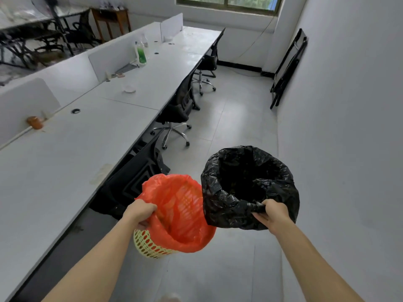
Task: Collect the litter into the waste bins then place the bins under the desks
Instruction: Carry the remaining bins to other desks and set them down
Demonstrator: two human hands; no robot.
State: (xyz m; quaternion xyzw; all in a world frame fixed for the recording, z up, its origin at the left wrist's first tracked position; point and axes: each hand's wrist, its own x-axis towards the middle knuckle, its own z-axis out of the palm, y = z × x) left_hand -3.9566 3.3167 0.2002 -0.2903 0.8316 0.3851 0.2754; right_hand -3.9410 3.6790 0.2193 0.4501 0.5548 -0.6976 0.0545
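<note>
- Both forearms are extended forward and downward, bare, with the two bins held side by side above the floor.
- The left hand is curled over the near rim of the yellow mesh waste bin, with the orange plastic liner pinched against it.
- The right hand is closed on the near rim of the black-lined bin, with a fold of crinkled bag gathered under the fingers.
- The yellow bin is round, perforated with small oval holes, and tilted; its thin, translucent liner is folded over the rim.
- The second bin is wholly wrapped in glossy, wrinkled black film, so its own wall cannot be made out.
- The two bins are just beside each other; whether they touch cannot be told.
- A long white desk with low white partitions runs along the left; a green bottle and a small white crumpled item are seen on it.
- Black swivel chairs are pushed against the desk edge.
- The floor is laid with pale grey tiles, and a plain white wall stands on the right.
</note>
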